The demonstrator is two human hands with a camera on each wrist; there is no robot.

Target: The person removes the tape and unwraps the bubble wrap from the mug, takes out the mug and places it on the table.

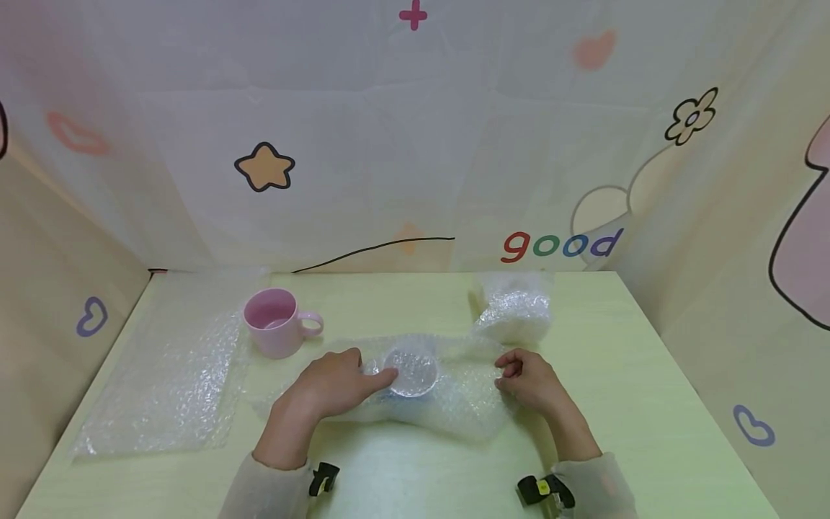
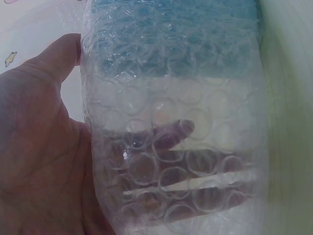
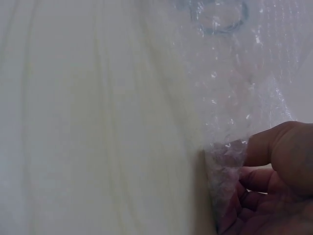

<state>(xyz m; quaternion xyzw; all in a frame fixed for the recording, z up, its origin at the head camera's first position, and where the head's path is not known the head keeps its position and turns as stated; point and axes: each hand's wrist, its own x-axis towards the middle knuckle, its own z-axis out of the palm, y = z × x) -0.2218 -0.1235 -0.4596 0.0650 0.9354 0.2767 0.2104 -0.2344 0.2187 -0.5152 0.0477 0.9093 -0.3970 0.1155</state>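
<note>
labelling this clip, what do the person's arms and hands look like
The left hand and right hand are bare. The sleeves are pale greyish. A small black device sits by each sleeve; the right one shows a yellow marking.

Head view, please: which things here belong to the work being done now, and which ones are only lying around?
In the work:
middle bubble wrap, its edge pinched by the right hand
blue item seen through it

Apparently only lying around, untouched:
pink mug
flat bubble-wrap sheet at left
bubble-wrap bundle at back right
</note>
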